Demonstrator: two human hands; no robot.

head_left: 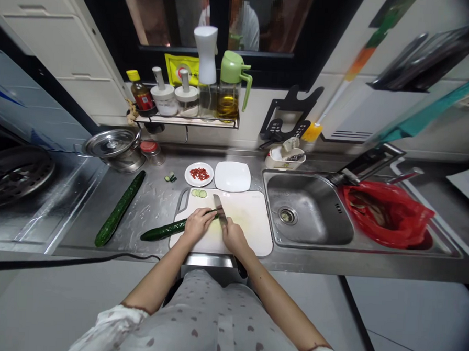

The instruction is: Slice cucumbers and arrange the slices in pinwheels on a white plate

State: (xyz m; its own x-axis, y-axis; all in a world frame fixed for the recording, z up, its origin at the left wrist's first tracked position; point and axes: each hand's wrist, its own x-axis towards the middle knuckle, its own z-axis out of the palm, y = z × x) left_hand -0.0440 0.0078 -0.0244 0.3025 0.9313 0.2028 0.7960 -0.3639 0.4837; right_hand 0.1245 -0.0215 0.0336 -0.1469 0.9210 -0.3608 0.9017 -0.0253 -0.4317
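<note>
On a white cutting board [251,223], my left hand [197,225] presses down on a dark green cucumber [164,231], whose far end juts left past the board. My right hand [235,235] grips a kitchen knife [219,205], its blade pointing away from me and touching or close to the cucumber's right end. Several pale cucumber slices [199,193] lie at the board's upper left. A second, whole cucumber [120,209] rests on the steel counter to the left. Behind the board are an empty white square plate [233,176] and a small plate [189,176] with chopped red pieces [199,174].
A steel sink [311,211] borders the board on the right, with a red plastic bag [389,215] beyond its basin. At back left stand a lidded pot [118,149] and a red-capped jar [151,152]. Cucumber ends [170,177] lie nearby. A condiment shelf [190,122] hangs above.
</note>
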